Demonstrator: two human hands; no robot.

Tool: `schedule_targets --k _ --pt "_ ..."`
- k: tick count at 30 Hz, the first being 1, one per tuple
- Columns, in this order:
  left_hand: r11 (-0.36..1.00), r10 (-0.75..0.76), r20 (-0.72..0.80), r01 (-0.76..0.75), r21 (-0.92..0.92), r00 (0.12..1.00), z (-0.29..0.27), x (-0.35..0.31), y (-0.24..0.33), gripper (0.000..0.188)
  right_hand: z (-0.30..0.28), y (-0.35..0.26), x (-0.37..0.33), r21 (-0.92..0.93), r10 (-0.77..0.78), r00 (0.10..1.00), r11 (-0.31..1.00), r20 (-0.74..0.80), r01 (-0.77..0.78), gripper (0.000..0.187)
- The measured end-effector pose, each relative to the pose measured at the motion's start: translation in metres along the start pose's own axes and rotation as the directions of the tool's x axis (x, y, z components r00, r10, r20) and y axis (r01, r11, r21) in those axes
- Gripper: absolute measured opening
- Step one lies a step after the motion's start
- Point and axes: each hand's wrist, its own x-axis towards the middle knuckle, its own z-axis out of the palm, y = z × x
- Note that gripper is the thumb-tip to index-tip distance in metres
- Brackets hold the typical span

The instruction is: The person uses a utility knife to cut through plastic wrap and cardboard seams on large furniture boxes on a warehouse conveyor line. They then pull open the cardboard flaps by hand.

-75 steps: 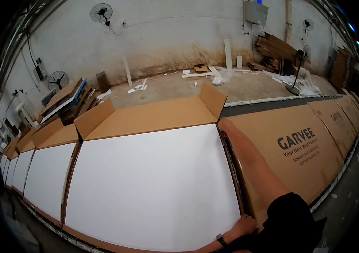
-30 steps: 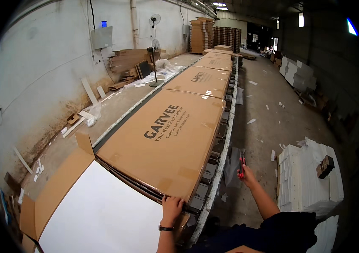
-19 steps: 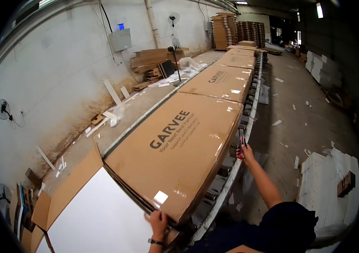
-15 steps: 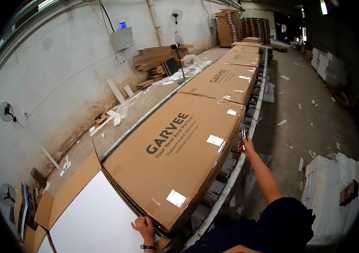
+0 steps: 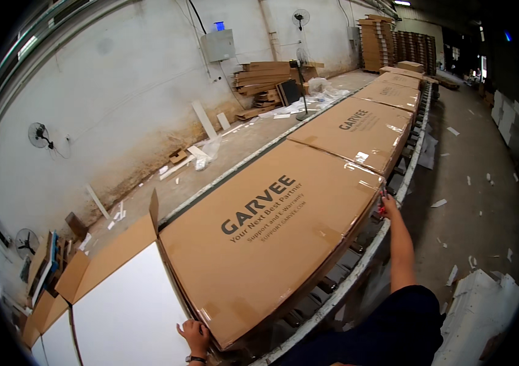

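Note:
A large flat closed cardboard box [image 5: 272,244] with dark print lies on a roller conveyor [image 5: 357,268]. My left hand [image 5: 193,335] grips the box's near left corner, in the gap beside an open box holding a white panel [image 5: 128,311]. My right hand [image 5: 389,206] reaches out to the box's far right corner and holds a small red tool [image 5: 382,201] against the edge. A watch sits on my left wrist.
More closed boxes [image 5: 360,131] run in a line up the conveyor. Behind them, a concrete ledge carries scraps, foam strips and stacked cardboard sheets [image 5: 265,76]. White foam blocks [image 5: 485,317] lie on the littered floor at the right.
My view has swung from the open white-panel box to the closed box. My left hand slid along to its near corner, and my right hand with the red tool stretched out to the far corner.

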Motion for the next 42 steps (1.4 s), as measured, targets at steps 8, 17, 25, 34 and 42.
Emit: schedule_targets --k 8,17,25,34,42 --pt "0.999 0.044 0.067 -0.043 -0.016 0.997 0.001 0.006 0.006 0.007 0.015 0.024 -0.124 -0.048 0.101 0.962 0.995 0.252 -0.092 0.039" --pt "0.987 0.088 0.114 -0.072 -0.141 0.990 0.009 0.014 -0.008 0.009 0.221 0.153 -0.510 0.095 0.014 0.982 0.995 0.187 -0.032 0.051" --pt "0.859 0.152 -0.140 -0.201 -0.471 0.978 -0.015 0.012 -0.007 0.008 0.264 0.163 -0.688 -0.203 0.233 0.803 0.969 0.549 -0.142 0.056" --pt "0.751 -0.076 -0.265 -0.120 -0.649 0.961 -0.009 0.012 -0.031 0.011 0.283 0.171 -0.724 -0.312 0.187 0.859 0.949 0.476 -0.034 0.056" --pt "0.785 0.139 -0.275 -0.275 -0.555 0.951 -0.019 0.011 -0.015 0.008 0.280 0.215 -0.712 -0.460 -0.128 0.888 0.817 0.442 0.347 0.060"
